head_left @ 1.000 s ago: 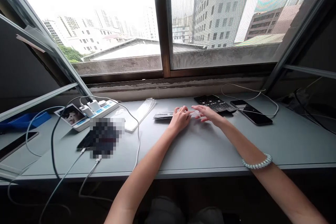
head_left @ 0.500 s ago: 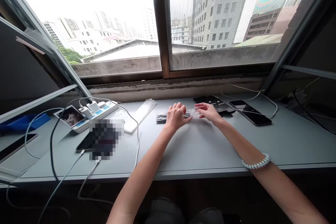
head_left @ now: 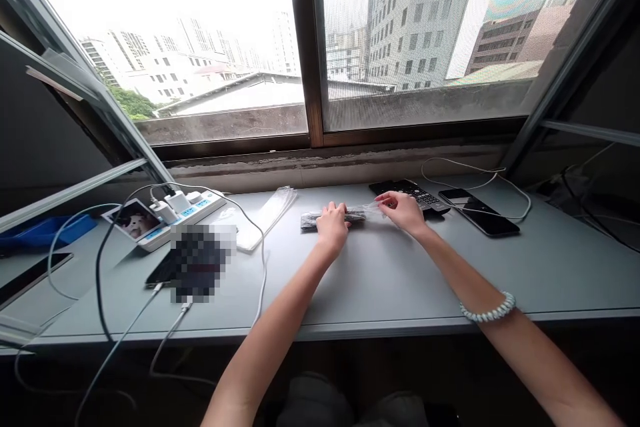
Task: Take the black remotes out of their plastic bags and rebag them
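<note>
A dark, narrow item in clear plastic wrap [head_left: 309, 222] lies on the grey desk [head_left: 380, 280], in the middle. My left hand [head_left: 333, 225] rests over it with fingers bent and pressed on it, hiding its centre. To the right, my right hand [head_left: 401, 211] pinches the loose end of the clear plastic [head_left: 369, 208] between thumb and fingertips, pulled out from the wrapped item. Just behind my right hand lie black remote controls [head_left: 425, 200].
A black phone [head_left: 479, 212] with a white cable is at the right. Flat clear bags [head_left: 267, 217] lie left of my hands. Farther left are a power strip [head_left: 187, 217], a photo card [head_left: 134, 221], a dark device [head_left: 163, 270] and a blue tray [head_left: 55, 232].
My left hand has shifted slightly onto the wrapped item, its thumb drawn in. My right hand has moved slightly right, and the plastic end looks more stretched out.
</note>
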Tool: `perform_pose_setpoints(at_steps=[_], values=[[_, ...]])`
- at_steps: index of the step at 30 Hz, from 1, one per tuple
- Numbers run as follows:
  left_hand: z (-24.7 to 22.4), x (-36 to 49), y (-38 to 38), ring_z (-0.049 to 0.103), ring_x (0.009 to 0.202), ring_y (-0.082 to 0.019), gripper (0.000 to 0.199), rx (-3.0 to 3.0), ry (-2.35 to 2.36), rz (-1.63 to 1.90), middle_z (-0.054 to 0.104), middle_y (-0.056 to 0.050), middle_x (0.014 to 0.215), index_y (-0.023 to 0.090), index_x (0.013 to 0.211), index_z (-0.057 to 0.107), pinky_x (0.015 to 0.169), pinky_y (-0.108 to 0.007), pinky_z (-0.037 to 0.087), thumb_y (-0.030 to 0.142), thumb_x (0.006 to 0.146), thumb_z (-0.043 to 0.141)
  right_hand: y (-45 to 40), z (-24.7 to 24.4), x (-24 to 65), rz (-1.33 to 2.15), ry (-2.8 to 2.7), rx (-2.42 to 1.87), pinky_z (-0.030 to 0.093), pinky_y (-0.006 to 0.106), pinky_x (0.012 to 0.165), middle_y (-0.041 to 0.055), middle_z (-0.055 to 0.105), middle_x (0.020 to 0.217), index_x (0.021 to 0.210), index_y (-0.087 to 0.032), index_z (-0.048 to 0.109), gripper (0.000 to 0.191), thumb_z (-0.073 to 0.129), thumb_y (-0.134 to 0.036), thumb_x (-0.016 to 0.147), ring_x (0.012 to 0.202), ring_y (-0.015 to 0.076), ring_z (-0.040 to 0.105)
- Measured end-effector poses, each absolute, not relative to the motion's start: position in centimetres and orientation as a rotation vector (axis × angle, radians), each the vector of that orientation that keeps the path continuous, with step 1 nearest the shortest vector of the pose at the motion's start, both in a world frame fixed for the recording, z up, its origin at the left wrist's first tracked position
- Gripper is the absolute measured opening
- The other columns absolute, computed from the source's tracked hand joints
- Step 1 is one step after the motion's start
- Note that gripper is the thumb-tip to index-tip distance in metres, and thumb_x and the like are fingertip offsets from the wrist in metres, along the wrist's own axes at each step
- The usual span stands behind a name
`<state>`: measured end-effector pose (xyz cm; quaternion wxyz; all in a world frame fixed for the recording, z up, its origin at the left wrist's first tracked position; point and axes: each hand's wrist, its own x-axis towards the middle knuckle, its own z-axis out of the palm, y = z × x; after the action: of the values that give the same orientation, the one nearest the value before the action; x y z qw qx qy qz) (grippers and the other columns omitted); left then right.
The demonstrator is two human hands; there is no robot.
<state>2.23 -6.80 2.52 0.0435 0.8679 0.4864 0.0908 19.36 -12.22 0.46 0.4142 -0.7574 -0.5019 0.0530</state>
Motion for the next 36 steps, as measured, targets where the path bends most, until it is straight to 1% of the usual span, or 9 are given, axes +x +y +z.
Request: perform_pose_setpoints(at_steps=[5, 8, 13, 17, 22, 27, 31, 34, 36], values=[[2.3, 2.2, -6.7, 0.048, 0.104, -0.021, 0.029, 2.647, 1.500, 0.262, 0.051, -0.007, 0.111, 0.025, 0.112, 0.054, 0.068, -0.027, 0.045, 0.016, 0.086, 0.044, -12.2, 0.5, 19.3, 0.120, -1.238, -1.913, 0.040, 0.026, 0.058, -0.0014, 0.070, 0.083, 0.087, -0.026, 0.068, 0.019, 0.054, -0.029, 0.075, 0.066, 0.0143, 0.061], [2.2, 2.1, -6.8, 0.048, 0.104, -0.021, 0.031, 2.678, 1.516, 0.282, 0.051, -0.009, 0.111, 0.024, 0.111, 0.056, 0.067, -0.028, 0.045, 0.013, 0.086, 0.041, -12.3, 0.6, 19.2, 0.102, -1.216, -1.925, 0.040, 0.026, 0.058, -0.0009, 0.070, 0.085, 0.087, -0.026, 0.068, 0.018, 0.055, -0.030, 0.074, 0.068, 0.0150, 0.061], [1.9, 2.1, -6.5, 0.048, 0.101, -0.022, 0.029, 2.691, 1.548, 0.314, 0.050, -0.010, 0.109, 0.023, 0.107, 0.059, 0.067, -0.028, 0.045, 0.014, 0.086, 0.041, -12.4, 0.8, 19.2, 0.095, -1.187, -1.970, 0.040, 0.026, 0.059, -0.0013, 0.070, 0.085, 0.086, -0.027, 0.068, 0.018, 0.055, -0.028, 0.074, 0.071, 0.0159, 0.060], [1.4, 2.0, -5.5, 0.049, 0.098, -0.020, 0.028, 2.728, 1.485, 0.377, 0.053, -0.007, 0.103, 0.025, 0.101, 0.063, 0.069, -0.028, 0.044, 0.016, 0.088, 0.039, -12.6, 1.0, 19.3, 0.024, -1.172, -2.013, 0.039, 0.027, 0.062, 0.0001, 0.069, 0.085, 0.088, -0.026, 0.068, 0.020, 0.053, -0.025, 0.075, 0.074, 0.0166, 0.060], [0.5, 1.9, -4.1, 0.048, 0.098, -0.019, 0.030, 2.662, 1.562, 0.451, 0.055, -0.006, 0.102, 0.026, 0.101, 0.063, 0.071, -0.026, 0.043, 0.022, 0.091, 0.035, -12.6, 0.9, 19.6, -0.140, -1.225, -2.041, 0.040, 0.028, 0.070, 0.0027, 0.065, 0.096, 0.089, -0.025, 0.067, 0.022, 0.050, -0.023, 0.076, 0.091, 0.0198, 0.056], [-0.4, 2.0, -3.4, 0.048, 0.105, -0.020, 0.037, 2.676, 1.599, 0.541, 0.054, -0.010, 0.109, 0.023, 0.114, 0.058, 0.085, -0.029, 0.040, 0.022, 0.093, 0.028, -12.4, 0.3, 20.1, -0.211, -1.332, -2.089, 0.036, 0.034, 0.086, 0.0045, 0.062, 0.100, 0.088, -0.022, 0.067, 0.023, 0.048, -0.018, 0.075, 0.097, 0.0212, 0.053], [-1.0, 2.2, -2.9, 0.041, 0.118, -0.021, 0.041, 2.693, 1.557, 0.544, 0.049, -0.012, 0.123, 0.019, 0.129, 0.046, 0.095, -0.030, 0.035, 0.025, 0.093, 0.027, -12.3, 0.0, 20.3, -0.169, -1.327, -2.167, 0.035, 0.035, 0.087, 0.0060, 0.061, 0.105, 0.097, -0.022, 0.067, 0.028, 0.048, -0.017, 0.075, 0.099, 0.0220, 0.052], [-1.1, 2.2, -2.9, 0.032, 0.127, -0.025, 0.048, 2.723, 1.489, 0.495, 0.041, -0.014, 0.134, 0.016, 0.135, 0.037, 0.100, -0.034, 0.031, 0.037, 0.093, 0.028, -12.3, -0.1, 20.4, -0.157, -1.316, -2.252, 0.036, 0.035, 0.086, 0.0085, 0.060, 0.109, 0.105, -0.021, 0.064, 0.033, 0.049, -0.018, 0.076, 0.101, 0.0238, 0.052], [-1.0, 2.2, -3.1, 0.031, 0.128, -0.027, 0.052, 2.744, 1.463, 0.484, 0.038, -0.016, 0.137, 0.017, 0.136, 0.036, 0.101, -0.038, 0.028, 0.043, 0.092, 0.028, -12.3, -0.1, 20.3, -0.155, -1.319, -2.310, 0.037, 0.036, 0.085, 0.0101, 0.060, 0.109, 0.109, -0.021, 0.063, 0.035, 0.048, -0.018, 0.077, 0.101, 0.0251, 0.052]])
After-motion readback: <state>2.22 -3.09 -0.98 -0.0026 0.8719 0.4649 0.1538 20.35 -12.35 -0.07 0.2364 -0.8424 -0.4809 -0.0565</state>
